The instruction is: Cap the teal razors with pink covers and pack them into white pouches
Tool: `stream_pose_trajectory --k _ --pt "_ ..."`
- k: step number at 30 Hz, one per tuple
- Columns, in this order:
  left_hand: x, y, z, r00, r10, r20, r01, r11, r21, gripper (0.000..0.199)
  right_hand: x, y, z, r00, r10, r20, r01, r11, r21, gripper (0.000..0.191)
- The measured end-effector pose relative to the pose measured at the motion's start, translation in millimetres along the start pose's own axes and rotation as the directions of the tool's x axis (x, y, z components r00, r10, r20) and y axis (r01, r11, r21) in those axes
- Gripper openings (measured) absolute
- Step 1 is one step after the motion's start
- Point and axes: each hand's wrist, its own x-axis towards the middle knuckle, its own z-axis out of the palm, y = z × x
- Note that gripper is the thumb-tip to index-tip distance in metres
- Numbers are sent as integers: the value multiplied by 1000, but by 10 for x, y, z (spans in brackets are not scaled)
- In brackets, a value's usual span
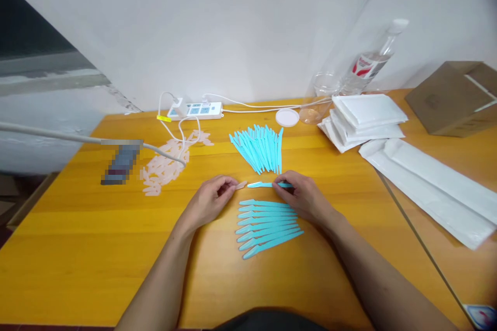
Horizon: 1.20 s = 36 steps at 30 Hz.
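Observation:
Between its fingertips my left hand (pixel 215 195) pinches a small translucent blade cap (pixel 241 184). My right hand (pixel 301 194) grips the handle of a turquoise eyebrow razor (pixel 261 184), whose blade end points left at the cap; a small gap lies between the two. Just below, a row of turquoise razors with covered tips (pixel 267 225) is laid side by side, tips to the left. Above the hands, a fanned pile of razors (pixel 260 147) rests on the table. To the left lies a scattered heap of translucent caps (pixel 165 165).
A phone (pixel 122 163) lies left of the caps, with a cable crossing over them. Along the wall are a white power strip (pixel 200 110), a round lid (pixel 287 117), a clear jar (pixel 315 106) and a bottle (pixel 367 70). White padded envelopes (pixel 368 114) and a cardboard box (pixel 454 98) occupy the right.

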Motion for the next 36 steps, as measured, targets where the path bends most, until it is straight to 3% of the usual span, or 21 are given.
stream_pose_trajectory --k 12,19,25,32,36 --pt "61 127 215 999 35 -9 -35 999 -31 19 1 -104 44 998 -34 51 32 999 38 12" --pt "18 38 64 998 67 -15 -64 991 120 20 -41 -184 54 995 -74 67 75 997 -20 17" --pt "9 21 19 985 175 -5 -174 982 79 22 -33 -85 -113 1000 -6 4 7 997 -73 16" --pt "16 -42 49 969 245 33 -247 964 98 23 -33 -127 -118 990 -6 141 14 999 -52 18" --pt "-29 -20 9 962 243 123 -256 961 102 34 -49 -122 -105 988 -16 151 25 998 -62 18"
